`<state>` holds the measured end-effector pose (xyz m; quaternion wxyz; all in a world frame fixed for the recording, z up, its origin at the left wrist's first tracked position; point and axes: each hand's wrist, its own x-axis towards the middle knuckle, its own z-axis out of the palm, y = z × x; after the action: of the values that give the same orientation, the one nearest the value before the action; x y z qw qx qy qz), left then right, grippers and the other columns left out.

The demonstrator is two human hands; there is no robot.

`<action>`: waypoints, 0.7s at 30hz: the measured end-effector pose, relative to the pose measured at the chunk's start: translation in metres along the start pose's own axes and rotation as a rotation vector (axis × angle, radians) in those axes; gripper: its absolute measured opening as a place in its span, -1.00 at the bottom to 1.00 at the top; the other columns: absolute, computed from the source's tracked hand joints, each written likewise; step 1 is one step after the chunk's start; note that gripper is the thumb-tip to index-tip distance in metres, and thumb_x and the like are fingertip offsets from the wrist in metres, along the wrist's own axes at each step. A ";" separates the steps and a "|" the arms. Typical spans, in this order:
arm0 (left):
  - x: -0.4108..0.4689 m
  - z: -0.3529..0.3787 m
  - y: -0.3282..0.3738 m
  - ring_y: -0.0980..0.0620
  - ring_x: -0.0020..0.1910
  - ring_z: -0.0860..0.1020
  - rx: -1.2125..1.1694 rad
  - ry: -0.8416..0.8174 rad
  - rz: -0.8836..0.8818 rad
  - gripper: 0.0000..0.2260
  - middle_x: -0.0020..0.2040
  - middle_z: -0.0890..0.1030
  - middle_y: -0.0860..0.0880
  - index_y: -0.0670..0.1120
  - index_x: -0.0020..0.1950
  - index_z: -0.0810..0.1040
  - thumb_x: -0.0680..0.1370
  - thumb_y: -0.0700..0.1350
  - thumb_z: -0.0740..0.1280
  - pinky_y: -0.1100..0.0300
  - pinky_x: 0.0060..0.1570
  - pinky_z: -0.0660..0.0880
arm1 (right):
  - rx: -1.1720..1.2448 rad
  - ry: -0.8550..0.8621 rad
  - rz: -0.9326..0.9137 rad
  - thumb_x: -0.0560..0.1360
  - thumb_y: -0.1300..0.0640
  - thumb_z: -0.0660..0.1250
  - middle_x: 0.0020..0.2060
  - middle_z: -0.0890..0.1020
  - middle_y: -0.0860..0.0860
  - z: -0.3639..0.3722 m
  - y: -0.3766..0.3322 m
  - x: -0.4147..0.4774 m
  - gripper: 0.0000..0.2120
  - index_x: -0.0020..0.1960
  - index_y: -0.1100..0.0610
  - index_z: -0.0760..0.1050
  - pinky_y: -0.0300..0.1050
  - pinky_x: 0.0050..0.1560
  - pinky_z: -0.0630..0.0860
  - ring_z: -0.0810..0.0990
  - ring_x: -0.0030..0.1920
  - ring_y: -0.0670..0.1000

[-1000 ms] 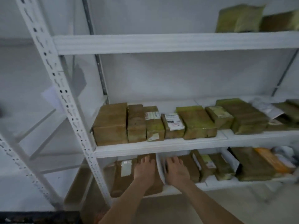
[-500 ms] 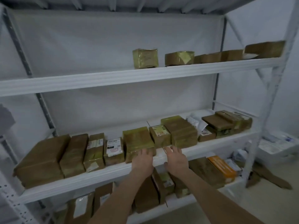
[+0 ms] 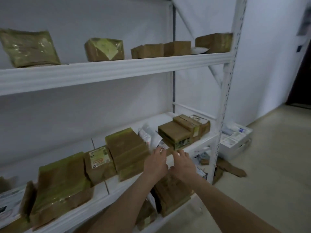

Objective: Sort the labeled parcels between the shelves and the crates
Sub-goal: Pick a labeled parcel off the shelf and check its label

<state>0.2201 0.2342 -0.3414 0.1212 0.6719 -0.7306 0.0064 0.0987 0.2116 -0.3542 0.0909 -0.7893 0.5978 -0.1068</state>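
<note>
1. Here, the flat brown parcel [image 3: 169,150] lies at the front lip of the middle shelf [image 3: 198,142], partly under a white mailer bag [image 3: 149,134]. So near the edge, it is probably the easiest piece to draw out.
2. The left hand [image 3: 155,163] and right hand [image 3: 183,163] flank it at the middle shelf's front edge, fingers loosely spread and clasping nothing. Blur hides whether they touch it. This is judged to be a two-handed pickup.
3. Toward the middle shelf's left part, tape-wrapped parcels [image 3: 127,148] lie side by side. The labelled parcel [image 3: 99,158] has its sticker upward, presumably for reading.
4. Stacked cartons [image 3: 176,133] occupy the middle shelf's right end.
5. Further lower parcels [image 3: 171,195] lie below the middle shelf, and the upper shelf [image 3: 117,71] above it carries more.
6. On the floor, beyond the middle shelf's right end, stands a white crate [image 3: 235,140], a likely destination.
</note>
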 end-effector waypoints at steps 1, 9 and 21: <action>0.020 0.005 0.009 -0.07 0.39 0.30 -0.010 0.012 0.027 -0.56 0.44 0.28 -0.07 -0.07 0.40 0.31 0.53 -0.12 0.30 0.07 0.23 0.40 | 0.001 -0.004 0.018 0.51 0.04 0.29 0.37 0.26 0.09 -0.003 0.015 0.014 -0.46 0.43 0.06 0.19 0.03 0.25 0.38 0.27 0.34 0.15; 0.152 0.041 0.082 -0.07 0.27 0.37 -0.062 0.001 0.068 -0.59 0.38 0.29 -0.06 -0.05 0.40 0.29 0.55 -0.13 0.24 0.09 0.06 0.45 | 0.063 0.057 0.142 0.53 0.07 0.29 0.42 0.25 0.07 -0.038 0.134 0.098 -0.46 0.45 0.01 0.19 0.02 0.30 0.38 0.27 0.37 0.14; 0.261 0.078 0.131 -0.09 0.42 0.28 -0.036 0.096 -0.320 -0.38 0.51 0.14 -0.09 -0.01 0.53 0.09 0.52 -0.03 0.28 0.01 0.23 0.45 | 0.086 0.007 -0.124 0.50 0.15 0.25 0.45 0.20 0.14 -0.042 0.248 0.218 -0.35 0.51 0.08 0.05 0.06 0.37 0.30 0.23 0.41 0.18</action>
<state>0.0606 -0.0220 -0.3489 0.1672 0.7763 -0.6077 0.0060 -0.0846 -0.0654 -0.3684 0.1158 -0.8198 0.5430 -0.1406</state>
